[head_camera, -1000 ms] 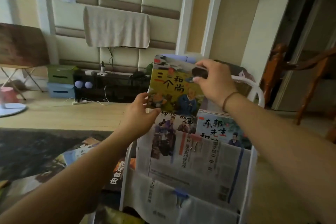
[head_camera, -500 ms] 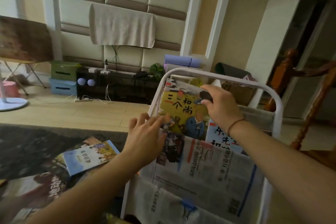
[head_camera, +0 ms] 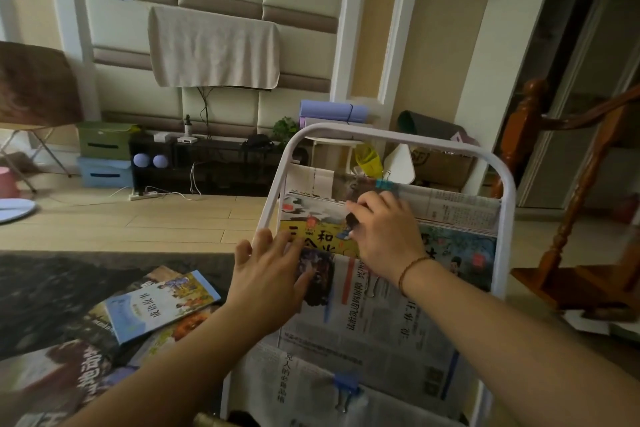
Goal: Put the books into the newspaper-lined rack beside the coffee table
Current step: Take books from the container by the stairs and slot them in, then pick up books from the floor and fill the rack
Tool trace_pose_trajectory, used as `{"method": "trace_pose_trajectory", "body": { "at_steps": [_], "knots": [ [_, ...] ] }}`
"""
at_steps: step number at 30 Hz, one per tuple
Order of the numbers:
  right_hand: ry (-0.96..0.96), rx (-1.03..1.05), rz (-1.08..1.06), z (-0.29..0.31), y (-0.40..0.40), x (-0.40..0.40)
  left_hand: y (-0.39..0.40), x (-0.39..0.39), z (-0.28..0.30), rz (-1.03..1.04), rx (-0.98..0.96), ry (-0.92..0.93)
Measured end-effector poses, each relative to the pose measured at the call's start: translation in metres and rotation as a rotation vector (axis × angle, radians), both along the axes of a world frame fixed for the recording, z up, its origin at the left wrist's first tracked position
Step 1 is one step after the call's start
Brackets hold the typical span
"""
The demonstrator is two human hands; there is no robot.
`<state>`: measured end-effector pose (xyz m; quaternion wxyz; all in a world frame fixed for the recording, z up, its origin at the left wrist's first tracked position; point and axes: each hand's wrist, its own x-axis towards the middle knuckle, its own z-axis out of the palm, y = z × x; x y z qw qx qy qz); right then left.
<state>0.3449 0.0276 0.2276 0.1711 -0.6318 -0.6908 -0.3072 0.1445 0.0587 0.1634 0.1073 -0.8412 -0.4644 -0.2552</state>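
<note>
A right hand (head_camera: 384,232) is pinching a yellow picture book (head_camera: 320,237) into the rack (head_camera: 505,204) pocket (newspaper-lined); the left hand (head_camera: 273,274), fingers straight, is pressing it. Sliding straight down should avoid snagging.

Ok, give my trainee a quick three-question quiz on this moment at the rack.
1. True or false: the yellow book sits partly inside a newspaper-lined pocket of the rack.
2. Which of the hands lies with straight fingers against the newspaper? A) left hand B) right hand
3. Where do the books still to be put away lie, left or right of the rack?

Key: 1 true; 2 A; 3 left.
</note>
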Motion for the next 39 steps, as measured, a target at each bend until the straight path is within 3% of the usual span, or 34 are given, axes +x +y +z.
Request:
{"method": "trace_pose_trajectory", "body": {
  "at_steps": [9,14,18,23,28,32,35,39],
  "knots": [
    [-0.046,0.034,-0.105,-0.006,-0.004,-0.010,-0.008,0.000,-0.007,-0.054,-0.102,-0.057],
    [0.038,0.049,-0.032,-0.031,-0.027,-0.025,-0.035,-0.057,-0.037,-0.048,-0.158,-0.014],
    [0.155,0.118,0.280,-0.085,-0.057,-0.073,-0.063,-0.131,-0.076,0.043,-0.298,0.140],
    [0.310,-0.304,0.515,-0.187,-0.083,-0.158,-0.106,-0.205,-0.129,0.151,-0.558,0.341],
    [0.337,-0.679,0.566,-0.252,-0.097,-0.224,-0.129,-0.256,-0.164,0.173,-0.694,0.262],
    [0.306,-0.790,0.605,-0.259,-0.101,-0.258,-0.138,-0.283,-0.177,0.217,-0.743,0.225],
    [0.295,-0.837,0.593,-0.261,-0.095,-0.276,-0.140,-0.303,-0.180,0.230,-0.624,0.185],
    [0.265,-0.872,0.560,-0.258,-0.080,-0.308,-0.145,-0.344,-0.183,0.418,-0.599,0.070]
  ]
}}
